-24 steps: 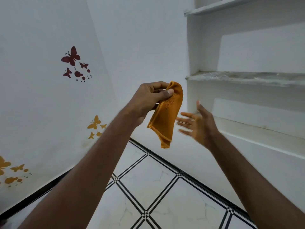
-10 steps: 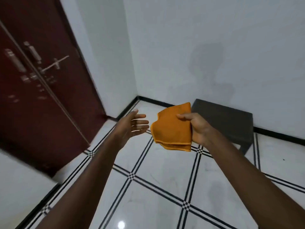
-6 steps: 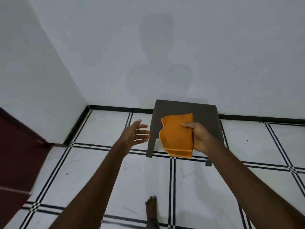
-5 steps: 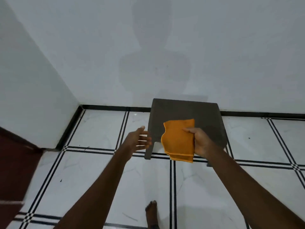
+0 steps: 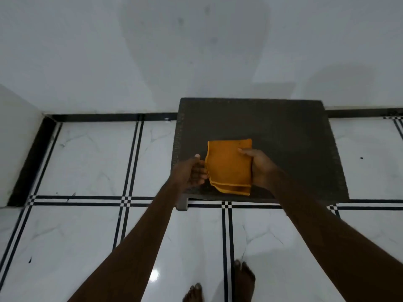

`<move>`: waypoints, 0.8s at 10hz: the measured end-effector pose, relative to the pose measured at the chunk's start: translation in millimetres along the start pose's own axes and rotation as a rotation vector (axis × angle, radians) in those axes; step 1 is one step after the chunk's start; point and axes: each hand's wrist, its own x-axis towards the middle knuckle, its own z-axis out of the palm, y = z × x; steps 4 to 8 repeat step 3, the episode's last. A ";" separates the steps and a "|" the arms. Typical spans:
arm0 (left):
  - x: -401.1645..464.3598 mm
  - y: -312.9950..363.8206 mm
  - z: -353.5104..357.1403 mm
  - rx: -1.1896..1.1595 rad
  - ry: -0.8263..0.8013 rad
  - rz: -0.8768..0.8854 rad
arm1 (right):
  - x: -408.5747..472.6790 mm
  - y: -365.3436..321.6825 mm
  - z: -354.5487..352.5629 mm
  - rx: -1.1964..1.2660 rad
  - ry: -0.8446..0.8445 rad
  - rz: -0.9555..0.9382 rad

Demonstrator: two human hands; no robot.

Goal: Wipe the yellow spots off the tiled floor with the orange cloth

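Head view: your right hand (image 5: 260, 168) pinches the folded orange cloth (image 5: 229, 165) along its right edge, thumb on top and fingers (image 5: 253, 182) curled underneath. Your left hand (image 5: 189, 173) sits just beside the cloth's left edge with fingers relaxed and loosely spread, holding nothing; whether they touch the cloth you cannot tell. Both forearms reach forward, holding the cloth above the dark bench (image 5: 283, 131) standing against the white wall (image 5: 152, 51). Your bare feet (image 5: 244, 277) stand on the tiled floor (image 5: 87, 160) below.

Dark stool (image 5: 283, 131) blocks floor (image 5: 87, 160) by wall (image 5: 109, 51).
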 end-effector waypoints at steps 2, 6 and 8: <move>57.4 -29.0 5.4 0.028 0.129 0.010 | 73.2 35.6 -39.1 -0.286 0.341 0.018; 49.9 -23.7 3.6 0.067 0.155 0.047 | 67.7 46.9 -45.1 -0.457 0.402 -0.082; 49.9 -23.7 3.6 0.067 0.155 0.047 | 67.7 46.9 -45.1 -0.457 0.402 -0.082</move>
